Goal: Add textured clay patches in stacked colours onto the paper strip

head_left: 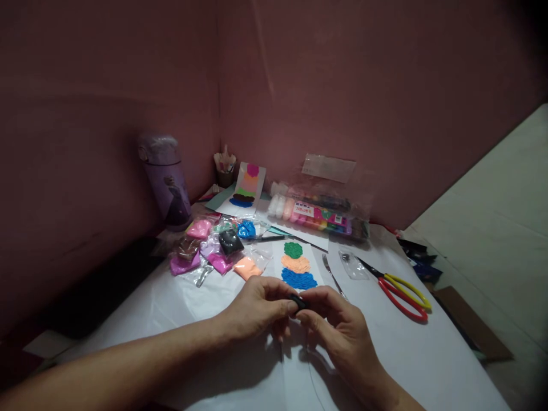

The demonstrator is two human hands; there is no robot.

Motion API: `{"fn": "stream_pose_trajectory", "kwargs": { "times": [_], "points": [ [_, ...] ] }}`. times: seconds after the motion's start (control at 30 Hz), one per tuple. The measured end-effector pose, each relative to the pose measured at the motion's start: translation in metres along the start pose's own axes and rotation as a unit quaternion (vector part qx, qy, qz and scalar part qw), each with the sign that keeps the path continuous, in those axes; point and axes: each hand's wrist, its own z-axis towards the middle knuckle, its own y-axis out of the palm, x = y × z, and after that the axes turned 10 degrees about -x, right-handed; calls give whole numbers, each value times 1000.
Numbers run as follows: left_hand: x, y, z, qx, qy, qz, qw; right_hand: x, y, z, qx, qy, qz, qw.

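Left grip (252, 308) and right grip (342, 326) pinch a small black clay-like lump (298, 301) — partly finger-hidden — over a part-covered white paper strip (296, 377) bearing ridged blue clay (298, 278).

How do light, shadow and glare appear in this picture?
Head view: dim, with a black top-right corner; head view: soft shadow on the white table cover below the left hand; head view: glints on the clear-wrapped blue packet.

Label (303, 209) on clear pack (360, 229): characters too blurred to read.
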Motion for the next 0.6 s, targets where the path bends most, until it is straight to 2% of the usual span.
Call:
{"fn": "stream_pose_trajectory", "kwargs": {
  "times": [0.1,0.2,0.33,0.47,0.53,0.6],
  "points": [
    [2,1,0,-5,-8,18,1000,-2,0,-2,-5,-17,-28,999],
    [4,2,2,24,-12,31,999,-5,1,-2,-2,3,-2,1000],
    [6,1,4,82,8,20,996,-6,-2,2,80,40,47,995],
    [7,-8,5,137,36,-15,990,-1,-12,9,171,58,117,977],
    [7,-14,5,141,47,-36,988,2,-16,12,185,66,151,969],
    [7,-17,5,129,54,-45,989,4,-17,14,174,72,162,969]
  ]
}}
